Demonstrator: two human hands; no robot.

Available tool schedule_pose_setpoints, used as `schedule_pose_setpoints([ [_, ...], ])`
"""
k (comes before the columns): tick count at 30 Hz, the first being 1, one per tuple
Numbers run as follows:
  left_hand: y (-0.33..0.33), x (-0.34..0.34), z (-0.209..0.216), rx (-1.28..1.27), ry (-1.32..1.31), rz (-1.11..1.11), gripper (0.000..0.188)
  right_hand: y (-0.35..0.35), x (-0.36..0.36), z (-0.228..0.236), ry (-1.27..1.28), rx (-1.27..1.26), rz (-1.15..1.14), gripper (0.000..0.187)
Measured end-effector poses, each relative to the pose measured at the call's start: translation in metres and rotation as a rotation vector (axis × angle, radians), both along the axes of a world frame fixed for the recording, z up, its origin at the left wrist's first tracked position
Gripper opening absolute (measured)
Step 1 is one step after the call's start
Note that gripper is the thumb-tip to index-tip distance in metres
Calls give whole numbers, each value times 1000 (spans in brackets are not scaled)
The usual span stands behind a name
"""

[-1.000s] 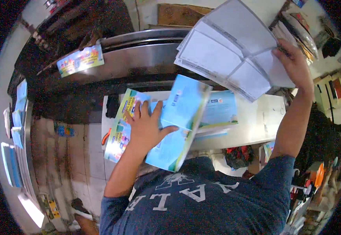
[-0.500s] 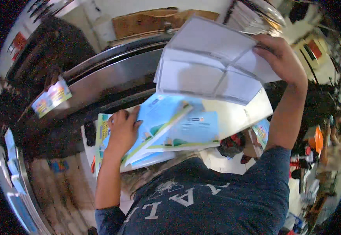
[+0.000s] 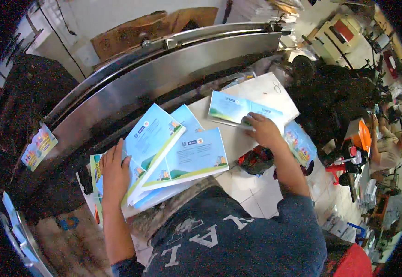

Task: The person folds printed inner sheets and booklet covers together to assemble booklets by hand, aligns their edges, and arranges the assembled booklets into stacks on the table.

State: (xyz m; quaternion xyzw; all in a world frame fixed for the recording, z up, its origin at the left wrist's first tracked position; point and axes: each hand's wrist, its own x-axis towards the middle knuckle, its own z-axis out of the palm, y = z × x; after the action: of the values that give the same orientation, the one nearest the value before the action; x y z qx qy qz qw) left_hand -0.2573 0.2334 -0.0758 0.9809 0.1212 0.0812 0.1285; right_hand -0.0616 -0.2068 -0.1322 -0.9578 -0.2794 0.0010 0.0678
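A fanned pile of blue printed sheets (image 3: 200,153) with green landscape borders lies on the left of a white board (image 3: 274,92). My left hand (image 3: 114,173) rests over the pile's left edge, fingers stretched and spread on the top sheet (image 3: 151,131). A separate blue folded sheet (image 3: 231,105) lies farther right on the board. My right hand (image 3: 266,131) presses down on its near edge, fingertips on its printed face. The palm covers part of that sheet's right end.
A long metal machine rail (image 3: 178,57) runs behind the board. A colourful printed sheet (image 3: 39,147) sits at far left, and another (image 3: 301,143) is below the board's right end. Brown cardboard (image 3: 131,37) leans at the back. An orange object (image 3: 361,134) stands at right.
The large sheet my right hand held up, white side showing, is down; a blue folded sheet now lies on the board under that hand. My left hand stays on the pile.
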Motion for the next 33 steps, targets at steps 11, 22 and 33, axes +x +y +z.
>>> schedule_pose_setpoints([
  [11,0,13,12,-92,16,-189,48,119,-105,71,28,208,557,76],
  [22,3,7,11,-137,25,-354,45,190,-112,88,-44,84,622,75],
  [33,30,-59,17,-177,-465,16,38,247,-129,84,8,-99,775,64],
])
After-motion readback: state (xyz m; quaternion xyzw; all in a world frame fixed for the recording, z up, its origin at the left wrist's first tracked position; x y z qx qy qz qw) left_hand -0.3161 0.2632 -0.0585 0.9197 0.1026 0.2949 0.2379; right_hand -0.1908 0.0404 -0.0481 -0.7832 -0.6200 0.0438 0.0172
